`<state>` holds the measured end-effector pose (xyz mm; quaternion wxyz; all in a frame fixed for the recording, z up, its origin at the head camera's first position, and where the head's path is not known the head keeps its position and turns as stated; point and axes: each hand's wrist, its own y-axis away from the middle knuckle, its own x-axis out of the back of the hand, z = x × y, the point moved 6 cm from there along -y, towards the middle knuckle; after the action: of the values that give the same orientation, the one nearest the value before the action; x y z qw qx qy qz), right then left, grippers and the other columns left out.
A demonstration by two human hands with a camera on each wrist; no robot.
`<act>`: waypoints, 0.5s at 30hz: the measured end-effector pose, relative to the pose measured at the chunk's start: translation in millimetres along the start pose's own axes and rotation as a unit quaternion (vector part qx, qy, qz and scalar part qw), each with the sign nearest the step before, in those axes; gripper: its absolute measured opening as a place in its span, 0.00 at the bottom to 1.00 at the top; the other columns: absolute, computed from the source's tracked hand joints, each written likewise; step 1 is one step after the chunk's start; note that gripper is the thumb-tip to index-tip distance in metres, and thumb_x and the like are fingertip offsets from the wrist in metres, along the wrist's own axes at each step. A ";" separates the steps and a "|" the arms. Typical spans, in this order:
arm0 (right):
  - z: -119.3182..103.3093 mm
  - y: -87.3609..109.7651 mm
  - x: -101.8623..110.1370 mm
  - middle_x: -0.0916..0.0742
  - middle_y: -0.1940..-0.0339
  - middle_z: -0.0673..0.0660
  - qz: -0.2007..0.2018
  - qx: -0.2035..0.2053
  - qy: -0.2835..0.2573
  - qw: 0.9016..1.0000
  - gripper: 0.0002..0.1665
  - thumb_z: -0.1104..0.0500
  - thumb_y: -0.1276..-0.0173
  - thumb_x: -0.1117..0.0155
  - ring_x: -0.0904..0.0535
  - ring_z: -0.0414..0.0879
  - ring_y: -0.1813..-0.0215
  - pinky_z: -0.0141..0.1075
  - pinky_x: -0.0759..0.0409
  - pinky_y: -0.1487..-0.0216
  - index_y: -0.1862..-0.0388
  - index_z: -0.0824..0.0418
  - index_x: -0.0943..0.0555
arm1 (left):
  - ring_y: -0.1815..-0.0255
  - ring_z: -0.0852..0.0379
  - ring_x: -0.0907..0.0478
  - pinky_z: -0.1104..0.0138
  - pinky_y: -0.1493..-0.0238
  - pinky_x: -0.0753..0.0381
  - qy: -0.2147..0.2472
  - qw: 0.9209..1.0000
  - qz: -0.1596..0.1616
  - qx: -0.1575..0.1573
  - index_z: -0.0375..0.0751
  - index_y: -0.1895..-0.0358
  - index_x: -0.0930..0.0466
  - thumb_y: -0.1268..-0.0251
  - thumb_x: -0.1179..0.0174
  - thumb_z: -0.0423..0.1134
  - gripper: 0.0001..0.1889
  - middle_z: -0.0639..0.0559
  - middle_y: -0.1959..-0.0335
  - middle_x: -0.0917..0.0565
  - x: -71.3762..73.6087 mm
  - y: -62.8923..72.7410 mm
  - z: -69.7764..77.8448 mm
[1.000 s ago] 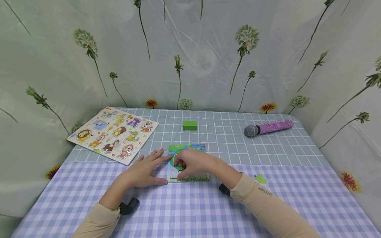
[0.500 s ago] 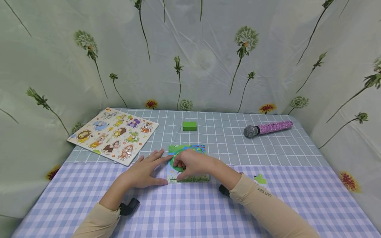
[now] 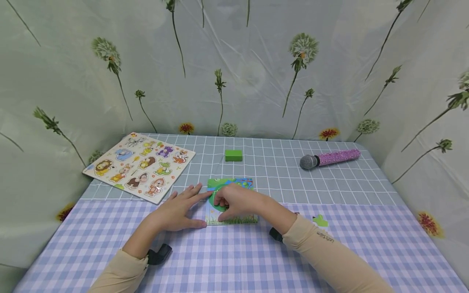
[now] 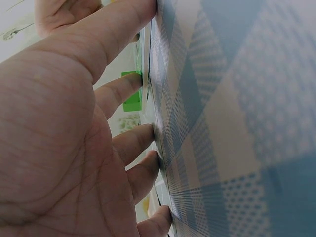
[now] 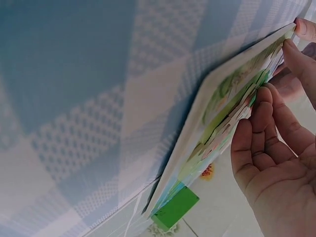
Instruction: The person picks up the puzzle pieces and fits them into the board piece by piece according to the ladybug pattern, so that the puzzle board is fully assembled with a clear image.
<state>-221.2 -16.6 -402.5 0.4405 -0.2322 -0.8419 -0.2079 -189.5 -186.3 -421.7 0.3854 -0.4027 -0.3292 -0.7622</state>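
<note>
A small picture puzzle board (image 3: 234, 220), with a green round shape and grass along its near edge, lies on the checked cloth. My left hand (image 3: 179, 209) is spread at its left side. The thumb touches the near left corner and the index fingertip meets the left edge. Over the board, my right hand (image 3: 238, 202) has several fingers curled, and its index fingertip and thumb tip touch the surface apart from each other. Nothing shows held inside those fingers in the right wrist view. The hand hides part of the picture. A loose light-green puzzle piece (image 3: 321, 220) lies beyond the right forearm.
At the back left lies a larger animal puzzle board (image 3: 141, 166). A green block (image 3: 233, 155) sits behind the small board. To the back right rests a microphone (image 3: 329, 158) with a glittery pink handle. A flowered curtain (image 3: 253, 73) hangs behind the table.
The right thumb and curled fingers shift only slightly on the small board. The left hand keeps its place, and the other things stay where they were.
</note>
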 end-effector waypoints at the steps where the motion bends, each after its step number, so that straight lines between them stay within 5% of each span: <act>1: -0.1 0.0 0.0 0.12 0.63 0.49 0.000 0.001 0.002 1.000 0.19 0.53 0.36 0.15 0.23 0.34 0.63 0.26 0.21 0.57 0.51 0.60 0.11 | 0.10 0.32 0.51 0.22 0.20 0.54 0.000 1.000 0.000 0.000 0.61 0.14 0.40 0.35 0.28 0.65 0.48 0.40 0.10 0.47 0.1 -0.1 0.0; 15: -2.4 -1.4 -0.9 0.10 0.61 0.49 -0.001 0.009 0.008 1.000 0.22 0.52 0.35 0.16 0.21 0.33 0.61 0.25 0.19 0.55 0.47 0.61 0.09 | 0.10 0.30 0.51 0.21 0.21 0.54 0.002 1.000 0.001 -0.003 0.61 0.14 0.40 0.34 0.28 0.65 0.48 0.39 0.10 0.47 0.1 -0.4 0.5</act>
<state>-220.0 -19.2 -402.2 0.4489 -0.2255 -0.8406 -0.2026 -189.6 -185.8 -421.5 0.3855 -0.4025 -0.3260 -0.7636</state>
